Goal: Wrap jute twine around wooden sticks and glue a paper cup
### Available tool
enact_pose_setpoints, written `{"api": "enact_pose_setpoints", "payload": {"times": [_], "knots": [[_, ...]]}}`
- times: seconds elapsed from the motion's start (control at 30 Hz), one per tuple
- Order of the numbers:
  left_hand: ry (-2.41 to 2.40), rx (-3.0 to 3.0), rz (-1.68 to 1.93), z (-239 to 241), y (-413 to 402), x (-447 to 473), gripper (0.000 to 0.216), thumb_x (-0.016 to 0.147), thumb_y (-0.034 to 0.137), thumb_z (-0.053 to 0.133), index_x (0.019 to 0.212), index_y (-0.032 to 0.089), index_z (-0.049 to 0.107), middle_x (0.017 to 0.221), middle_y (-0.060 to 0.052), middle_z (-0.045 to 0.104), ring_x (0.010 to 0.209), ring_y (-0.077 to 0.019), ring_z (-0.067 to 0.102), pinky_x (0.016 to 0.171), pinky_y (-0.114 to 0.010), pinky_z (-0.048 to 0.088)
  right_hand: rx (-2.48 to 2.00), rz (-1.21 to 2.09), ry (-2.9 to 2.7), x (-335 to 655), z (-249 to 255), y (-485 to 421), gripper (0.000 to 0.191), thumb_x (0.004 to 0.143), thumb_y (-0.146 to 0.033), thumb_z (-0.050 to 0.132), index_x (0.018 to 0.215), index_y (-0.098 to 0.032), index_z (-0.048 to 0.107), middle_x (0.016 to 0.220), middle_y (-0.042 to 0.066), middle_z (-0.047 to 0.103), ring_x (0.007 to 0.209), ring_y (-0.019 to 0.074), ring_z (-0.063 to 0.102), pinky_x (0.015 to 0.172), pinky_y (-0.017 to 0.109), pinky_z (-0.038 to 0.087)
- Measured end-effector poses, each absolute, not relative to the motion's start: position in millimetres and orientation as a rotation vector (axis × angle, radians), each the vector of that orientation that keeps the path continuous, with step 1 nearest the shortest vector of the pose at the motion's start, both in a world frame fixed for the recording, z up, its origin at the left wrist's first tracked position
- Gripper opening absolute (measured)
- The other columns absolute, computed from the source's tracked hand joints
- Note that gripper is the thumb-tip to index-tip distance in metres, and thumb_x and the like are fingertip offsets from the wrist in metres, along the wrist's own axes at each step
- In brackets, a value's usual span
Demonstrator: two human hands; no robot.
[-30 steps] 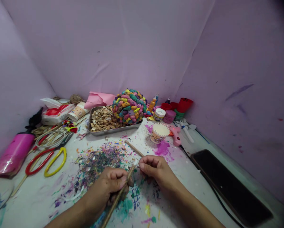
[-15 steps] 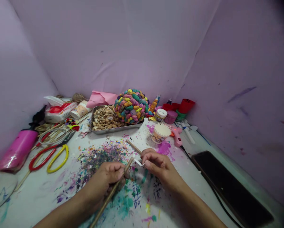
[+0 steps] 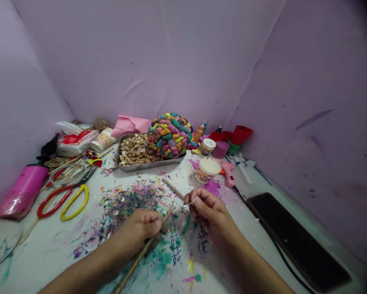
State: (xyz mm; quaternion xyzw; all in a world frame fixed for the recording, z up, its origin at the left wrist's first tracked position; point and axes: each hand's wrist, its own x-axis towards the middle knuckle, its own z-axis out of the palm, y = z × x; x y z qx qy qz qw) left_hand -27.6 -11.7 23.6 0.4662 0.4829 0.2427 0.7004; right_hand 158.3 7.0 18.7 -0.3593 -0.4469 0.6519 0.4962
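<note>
My left hand (image 3: 143, 228) is closed round a long thin wooden stick (image 3: 142, 254) that slants from the bottom edge up to a tip near the middle of the table. My right hand (image 3: 206, 210) is just right of that tip, its fingers pinched on a small white strip (image 3: 190, 203) that I cannot make out clearly. A second short wooden stick (image 3: 173, 188) lies on the table just beyond my right hand. Both hands hover over the paint-stained white table (image 3: 48, 245), beside a heap of coloured scraps (image 3: 131, 200).
A metal tray (image 3: 149, 165) of shells and a multicoloured ball (image 3: 168, 135) stand at the back. A paper cup (image 3: 206, 170), pink glue gun (image 3: 229, 174) and small jars (image 3: 220, 149) are at right. Red and yellow scissors (image 3: 63, 200) lie left. A black tablet (image 3: 294, 241) lies far right.
My right hand has drawn slightly away from the stick's tip, to the right and up, with the white strip. The view has shifted a little; my left hand keeps its grip.
</note>
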Motion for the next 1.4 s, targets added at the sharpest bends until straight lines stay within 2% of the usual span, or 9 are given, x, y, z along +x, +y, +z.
{"api": "enact_pose_setpoints", "payload": {"times": [0.07, 0.23, 0.43, 0.5, 0.6, 0.77, 1.1, 1.23, 1.4], "knots": [[1.106, 0.957, 0.616, 23, -10, -28, 0.029, 0.068, 0.043, 0.055, 0.061, 0.015, 0.051, 0.042, 0.008, 0.033, 0.036, -0.0044, 0.016, 0.037, -0.021, 0.008, -0.816, 1.616, -1.065, 159, 18, 7, 0.016, 0.074, -0.033, 0.059, 0.073, -0.017, 0.054, 0.073, 0.000, 0.056, 0.044, 0.0051, 0.034, 0.039, 0.019, 0.016], [0.956, 0.903, 0.725, 21, -10, -35, 0.027, 0.071, 0.041, 0.055, 0.070, 0.014, 0.057, 0.045, 0.006, 0.039, 0.036, -0.0035, 0.016, 0.037, -0.020, 0.008, -0.899, 1.651, -0.847, 158, 13, 14, 0.017, 0.071, -0.029, 0.061, 0.067, -0.017, 0.051, 0.047, -0.005, 0.047, 0.037, 0.0046, 0.029, 0.034, 0.016, 0.016], [0.830, 1.236, 0.365, 28, -13, -34, 0.031, 0.071, 0.042, 0.053, 0.065, 0.012, 0.062, 0.048, 0.003, 0.041, 0.042, -0.0070, 0.028, 0.042, -0.022, 0.017, -0.891, 1.724, -0.693, 159, 14, 16, 0.018, 0.067, -0.026, 0.063, 0.067, -0.018, 0.047, 0.042, -0.005, 0.050, 0.030, 0.0051, 0.032, 0.030, 0.015, 0.020], [0.882, 1.316, 0.307, 28, -13, -30, 0.029, 0.071, 0.039, 0.053, 0.059, 0.014, 0.060, 0.047, 0.004, 0.038, 0.043, -0.0074, 0.028, 0.043, -0.022, 0.018, -0.867, 1.728, -0.696, 159, 16, 15, 0.018, 0.066, -0.027, 0.064, 0.068, -0.018, 0.048, 0.043, -0.004, 0.053, 0.031, 0.0053, 0.035, 0.031, 0.015, 0.022], [1.022, 1.194, 0.407, 25, -11, -27, 0.028, 0.070, 0.039, 0.053, 0.054, 0.015, 0.052, 0.043, 0.006, 0.035, 0.039, -0.0063, 0.025, 0.040, -0.021, 0.016, -0.786, 1.756, -0.695, 160, 20, 13, 0.021, 0.063, -0.028, 0.067, 0.068, -0.018, 0.050, 0.050, -0.002, 0.058, 0.034, 0.0057, 0.041, 0.034, 0.015, 0.024], [1.053, 0.886, 0.687, 22, -7, -34, 0.025, 0.072, 0.038, 0.053, 0.064, 0.014, 0.052, 0.042, 0.009, 0.033, 0.035, -0.0030, 0.012, 0.035, -0.020, 0.005, -0.720, 1.876, -0.840, 161, 24, 9, 0.024, 0.060, -0.032, 0.069, 0.063, -0.016, 0.052, 0.049, -0.001, 0.055, 0.037, 0.0069, 0.044, 0.037, 0.017, 0.024], [0.829, 0.640, 0.890, 19, -4, -38, 0.020, 0.066, 0.032, 0.062, 0.065, 0.014, 0.052, 0.041, 0.006, 0.042, 0.031, -0.0019, 0.023, 0.032, -0.016, 0.014, -0.707, 1.855, -0.653, 158, 21, 11, 0.019, 0.057, -0.025, 0.066, 0.059, -0.017, 0.049, 0.054, -0.001, 0.053, 0.040, 0.0089, 0.044, 0.037, 0.019, 0.026], [0.742, 0.617, 0.835, 19, -8, -37, 0.022, 0.063, 0.033, 0.064, 0.065, 0.014, 0.054, 0.039, 0.005, 0.042, 0.029, -0.0028, 0.026, 0.030, -0.016, 0.016, -0.769, 1.724, -0.583, 157, 19, 11, 0.017, 0.060, -0.027, 0.065, 0.060, -0.017, 0.051, 0.053, -0.001, 0.052, 0.040, 0.0088, 0.042, 0.037, 0.019, 0.028], [0.687, 0.681, 0.654, 21, -16, -32, 0.035, 0.050, 0.040, 0.074, 0.056, 0.008, 0.059, 0.041, 0.002, 0.044, 0.032, -0.0024, 0.031, 0.032, -0.017, 0.015, -0.791, 1.595, -0.475, 160, 19, 15, 0.018, 0.063, -0.024, 0.063, 0.057, -0.017, 0.048, 0.054, -0.003, 0.046, 0.039, 0.0058, 0.036, 0.035, 0.017, 0.028]]}}
